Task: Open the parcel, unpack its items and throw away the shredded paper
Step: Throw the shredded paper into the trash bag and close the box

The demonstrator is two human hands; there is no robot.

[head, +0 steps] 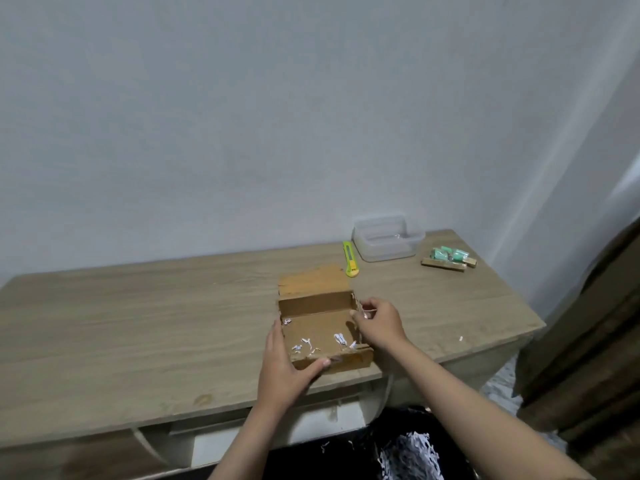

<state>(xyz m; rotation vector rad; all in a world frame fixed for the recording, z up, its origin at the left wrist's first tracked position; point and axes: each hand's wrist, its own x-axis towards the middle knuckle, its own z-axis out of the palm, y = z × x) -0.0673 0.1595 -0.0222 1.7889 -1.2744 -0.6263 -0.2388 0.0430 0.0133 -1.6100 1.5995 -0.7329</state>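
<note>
An open brown cardboard parcel [313,306] sits near the front edge of the wooden table [138,323], its lid flap folded back. A few white shreds of paper [308,344] lie on its floor. My left hand [285,365] grips the box's near left corner, thumb on the front wall. My right hand [379,323] is at the box's right wall, fingers curled and pinching a few white paper shreds. The unpacked items [448,259], green and tan small packets, lie at the back right of the table.
A yellow-green utility knife [349,259] lies behind the box. A clear plastic container [388,242] stands at the back by the wall. A dark bin with shredded paper [412,455] is on the floor below. One shred [460,338] lies near the table's right edge. A brown curtain hangs right.
</note>
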